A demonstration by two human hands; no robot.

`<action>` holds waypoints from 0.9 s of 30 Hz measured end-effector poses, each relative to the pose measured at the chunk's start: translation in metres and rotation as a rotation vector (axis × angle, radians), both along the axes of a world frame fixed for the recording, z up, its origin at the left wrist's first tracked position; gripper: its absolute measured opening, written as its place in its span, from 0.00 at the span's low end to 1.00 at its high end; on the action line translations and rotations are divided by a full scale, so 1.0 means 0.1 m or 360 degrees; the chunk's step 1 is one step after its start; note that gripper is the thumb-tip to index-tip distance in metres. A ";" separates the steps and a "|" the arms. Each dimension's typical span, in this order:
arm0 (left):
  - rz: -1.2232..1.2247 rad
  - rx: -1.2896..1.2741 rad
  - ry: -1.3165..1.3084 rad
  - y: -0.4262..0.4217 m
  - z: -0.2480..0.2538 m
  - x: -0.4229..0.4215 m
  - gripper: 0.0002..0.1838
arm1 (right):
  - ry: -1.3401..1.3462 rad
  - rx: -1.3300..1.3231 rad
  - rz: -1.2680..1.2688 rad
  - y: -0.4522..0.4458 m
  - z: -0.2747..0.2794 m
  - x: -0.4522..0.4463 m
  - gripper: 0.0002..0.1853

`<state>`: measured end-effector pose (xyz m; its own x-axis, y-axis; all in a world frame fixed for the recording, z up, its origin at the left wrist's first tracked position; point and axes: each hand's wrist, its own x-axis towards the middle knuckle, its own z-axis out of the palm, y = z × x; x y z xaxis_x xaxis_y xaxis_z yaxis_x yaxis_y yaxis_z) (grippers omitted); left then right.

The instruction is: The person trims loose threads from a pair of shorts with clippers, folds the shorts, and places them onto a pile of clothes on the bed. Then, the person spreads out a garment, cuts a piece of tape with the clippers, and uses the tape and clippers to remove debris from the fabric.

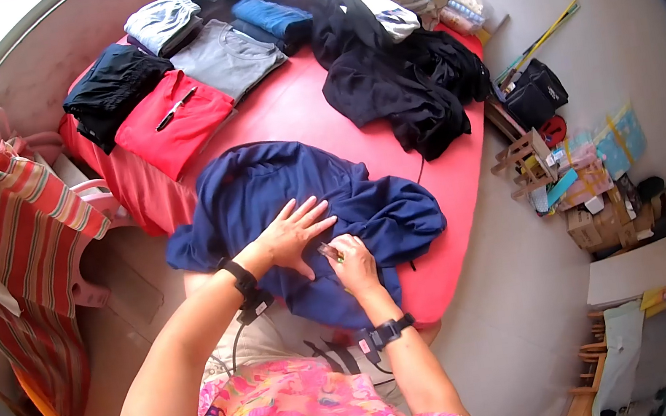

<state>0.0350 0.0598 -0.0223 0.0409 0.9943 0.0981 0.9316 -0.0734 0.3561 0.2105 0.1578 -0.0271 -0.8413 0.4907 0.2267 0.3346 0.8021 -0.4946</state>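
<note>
A crumpled navy blue garment [277, 173] lies in front of me, partly over the near edge of the red-covered bed or table and my lap. My left hand [290, 235] rests on it, fingers spread flat against the cloth. Close by on the right, my right hand [353, 263] is closed around a small, narrow object [328, 251] with a dull, metallic-looking end, held low over the fabric. Its exact kind is too small to make out. Folds hide part of the garment's shape.
A folded red shirt [169, 129] with a pen [176, 109] on it, a folded grey T-shirt [227, 57] and folded black clothing [112, 90] lie beyond. Loose black clothes [393, 89] are at right. A striped cloth [31, 242] drapes over pink chairs at left; boxes [599, 223] stand right.
</note>
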 end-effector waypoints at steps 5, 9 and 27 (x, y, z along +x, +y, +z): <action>-0.0008 0.0033 -0.0050 -0.03 -0.01 0.02 0.66 | 0.0237 -0.0777 -0.0324 0.14 0.33 0.04 0.07; -0.0003 0.0019 -0.0054 -0.03 -0.04 0.02 0.66 | 0.0230 0.0069 0.0124 -0.16 0.45 0.09 0.07; -0.0045 0.0021 -0.0289 0.00 0.00 -0.03 0.54 | 0.0368 -0.0543 -0.0085 0.11 0.68 0.39 0.06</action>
<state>0.0316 0.0600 -0.0224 0.0494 0.9916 0.1197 0.8495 -0.1047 0.5171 0.2496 0.1693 0.0405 -0.7588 0.6118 0.2234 0.2201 0.5638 -0.7961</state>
